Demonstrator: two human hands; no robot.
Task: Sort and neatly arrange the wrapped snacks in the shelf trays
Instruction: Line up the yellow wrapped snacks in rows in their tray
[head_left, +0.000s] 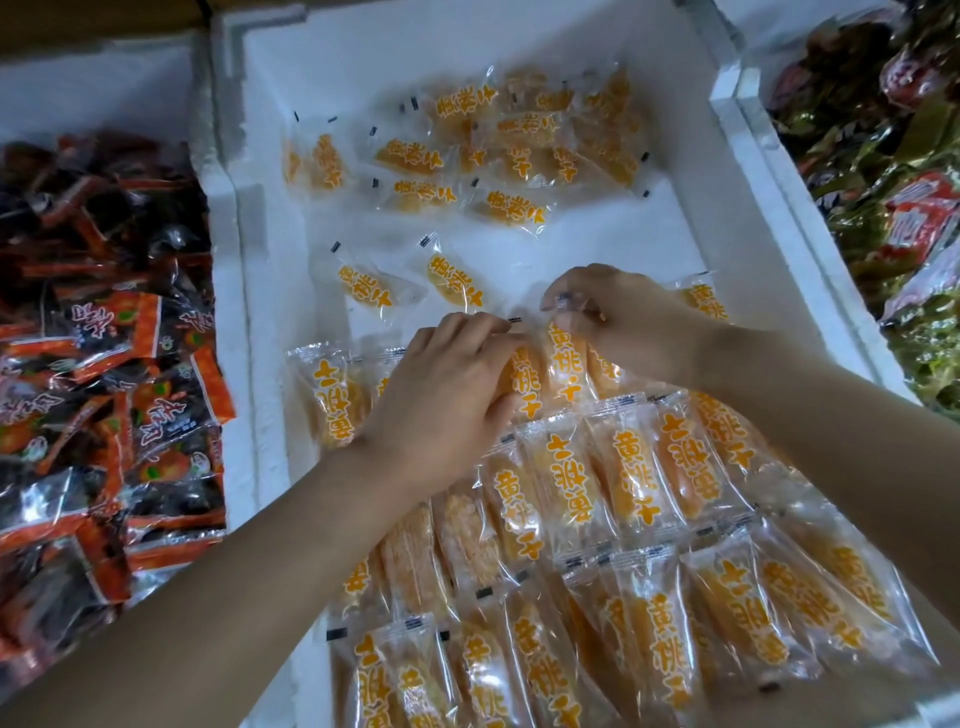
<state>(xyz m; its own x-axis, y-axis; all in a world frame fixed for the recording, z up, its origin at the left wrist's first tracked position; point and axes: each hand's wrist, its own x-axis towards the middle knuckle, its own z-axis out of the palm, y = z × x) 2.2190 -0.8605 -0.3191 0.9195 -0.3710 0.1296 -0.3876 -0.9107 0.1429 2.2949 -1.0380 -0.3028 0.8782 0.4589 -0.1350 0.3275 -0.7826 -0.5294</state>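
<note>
Clear-wrapped orange snacks (571, 478) in a white tray (270, 291)
long axes near-to-far; left hand (447, 400) and right hand (623, 322) fingers each pinch one

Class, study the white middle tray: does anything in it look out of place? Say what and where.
Yes. The far-end yellow packets lie jumbled at mixed angles, and two loose packets sit askew mid-tray, unlike the neat rows at the near end.

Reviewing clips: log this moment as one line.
step: lining up row | left hand: on clear-wrapped orange snack packets | right hand: pinches end of one packet | white foam tray: far packets loose
</note>
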